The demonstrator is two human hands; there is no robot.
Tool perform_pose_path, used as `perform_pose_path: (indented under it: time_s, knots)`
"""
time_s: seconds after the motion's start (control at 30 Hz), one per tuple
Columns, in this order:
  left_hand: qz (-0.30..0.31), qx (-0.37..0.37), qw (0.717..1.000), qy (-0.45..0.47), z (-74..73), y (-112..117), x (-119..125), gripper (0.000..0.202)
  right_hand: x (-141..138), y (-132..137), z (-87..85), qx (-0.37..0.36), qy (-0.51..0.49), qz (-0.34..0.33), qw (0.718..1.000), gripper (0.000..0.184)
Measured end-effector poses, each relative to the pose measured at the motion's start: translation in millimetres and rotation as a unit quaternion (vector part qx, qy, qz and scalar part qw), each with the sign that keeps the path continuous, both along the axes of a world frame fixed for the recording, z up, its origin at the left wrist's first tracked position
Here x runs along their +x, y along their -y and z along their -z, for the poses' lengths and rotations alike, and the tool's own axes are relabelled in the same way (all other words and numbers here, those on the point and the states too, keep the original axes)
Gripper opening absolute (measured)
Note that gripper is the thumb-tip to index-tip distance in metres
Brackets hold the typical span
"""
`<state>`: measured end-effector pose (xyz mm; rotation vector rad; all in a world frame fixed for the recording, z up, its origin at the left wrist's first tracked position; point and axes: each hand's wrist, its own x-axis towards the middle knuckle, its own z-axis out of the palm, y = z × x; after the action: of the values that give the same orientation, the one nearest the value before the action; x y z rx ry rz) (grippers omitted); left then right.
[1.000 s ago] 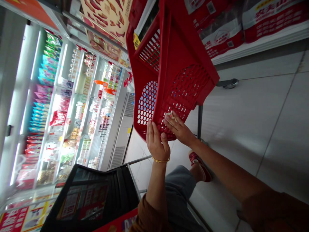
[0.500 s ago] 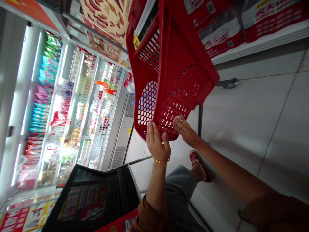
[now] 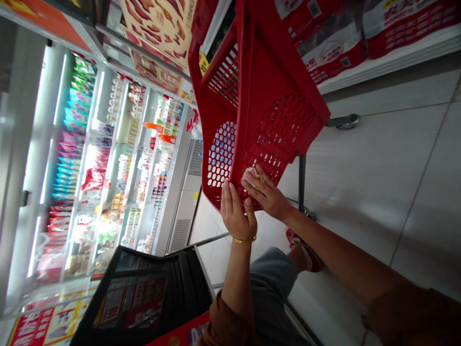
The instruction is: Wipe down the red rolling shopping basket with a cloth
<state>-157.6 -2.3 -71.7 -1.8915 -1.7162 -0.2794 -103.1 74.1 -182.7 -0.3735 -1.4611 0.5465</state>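
A red plastic shopping cart [image 3: 288,72] with honeycomb-patterned holes fills the middle of the head view, appearing tilted. My left hand [image 3: 238,211], with a gold bracelet at the wrist, rests at the cart's near corner, fingers stretched along the rim and thumb apart. My right hand [image 3: 268,194] presses a crumpled whitish wipe [image 3: 252,173] against the perforated side, close to the rim. The wipe is partly covered by my fingers, so its exact kind is hard to make out.
Lit refrigerated shelves [image 3: 118,168] with packaged goods line the left. Shrink-wrapped water bottles [image 3: 329,53] sit on a shelf at upper right. A black bin-like container [image 3: 180,283] is at lower left. A cart wheel [image 3: 347,121] stands on the tiled floor [image 3: 378,182].
My right hand has slid left with the wipe across the cart's side, closer to my left hand and the rim. My left hand stays at the corner.
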Motion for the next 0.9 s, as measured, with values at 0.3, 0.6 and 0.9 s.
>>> perform_pose_path:
  time_s: [0.3, 0.6, 0.9]
  knots:
    - [0.005, 0.015, 1.000, 0.014, 1.9, -1.7, -1.7, 0.051, -5.4, -19.4, -29.9, 0.011, 0.037, -0.003, 0.999, 0.051]
    - [0.009, 0.020, 1.000, 0.014, 3.8, 0.5, -8.1, 0.050, -5.1, -14.5, -1.9, -0.007, 0.050, 0.006, 0.999, 0.056]
    - [0.012, 0.030, 0.999, 0.017, 4.1, 5.8, -26.6, 0.049, -15.0, -7.0, 33.7, -0.042, 0.044, -0.014, 0.998, 0.056]
